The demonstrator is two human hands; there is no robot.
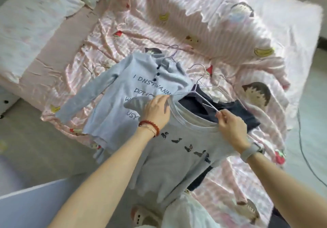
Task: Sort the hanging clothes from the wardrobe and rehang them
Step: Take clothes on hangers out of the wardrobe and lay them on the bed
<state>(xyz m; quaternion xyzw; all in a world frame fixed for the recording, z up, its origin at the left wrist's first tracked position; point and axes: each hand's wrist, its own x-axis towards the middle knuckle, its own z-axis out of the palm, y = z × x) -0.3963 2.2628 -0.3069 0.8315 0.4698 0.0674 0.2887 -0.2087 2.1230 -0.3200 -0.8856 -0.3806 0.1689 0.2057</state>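
Note:
A grey T-shirt with small dark animal prints lies on the bed in front of me. My left hand grips its left shoulder at the neckline. My right hand pinches one arm of a thin white wire hanger at the shirt's collar. Under the grey shirt lies a dark navy garment. To the left lies a light blue long-sleeved top with dark lettering and buttons, on its own hanger. More wire hanger hooks lie behind the navy garment.
The clothes lie on a crumpled pink striped bedsheet printed with fruit and cartoon heads. A white pillow sits at the far left. A dark cable runs along the floor at the right. Grey floor shows at lower left.

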